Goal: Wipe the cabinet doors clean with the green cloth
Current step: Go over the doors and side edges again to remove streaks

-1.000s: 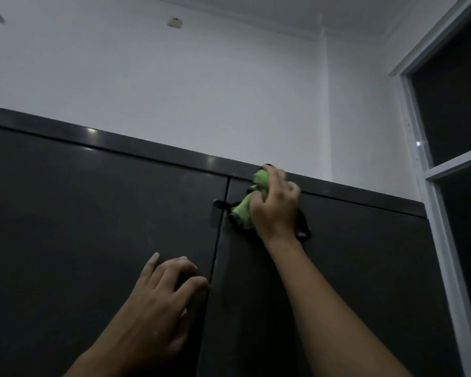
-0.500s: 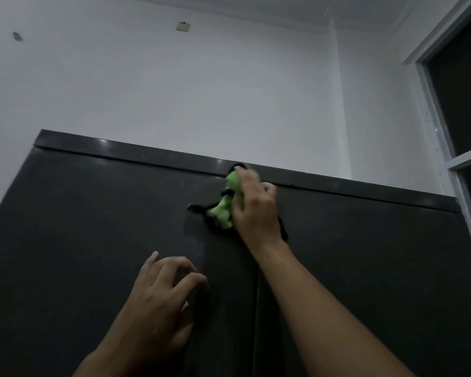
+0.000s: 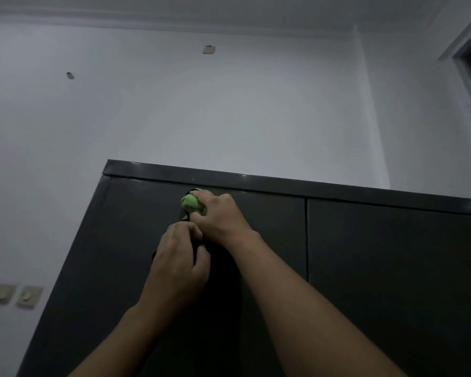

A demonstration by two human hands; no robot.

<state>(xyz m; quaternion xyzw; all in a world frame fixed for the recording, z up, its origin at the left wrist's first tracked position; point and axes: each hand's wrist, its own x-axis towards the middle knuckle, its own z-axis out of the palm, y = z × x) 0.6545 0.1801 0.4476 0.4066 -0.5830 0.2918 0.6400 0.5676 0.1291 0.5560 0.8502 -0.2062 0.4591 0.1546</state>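
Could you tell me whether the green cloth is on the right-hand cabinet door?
No, the right hand holds the green cloth against the left door, well left of the centre seam.

Bright green cloth (image 3: 192, 204), plain dark grey cabinet doors (image 3: 378, 268), pale grey-white wall (image 3: 201, 110).

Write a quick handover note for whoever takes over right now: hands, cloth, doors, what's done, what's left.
Right hand grips the balled green cloth, pressed near the top of the left door.
Left hand curled just below, at the same door; too dark to tell if it holds anything.
Right door: no hand on it.
Done: cannot tell in this dim view. Left: wipe down both doors.
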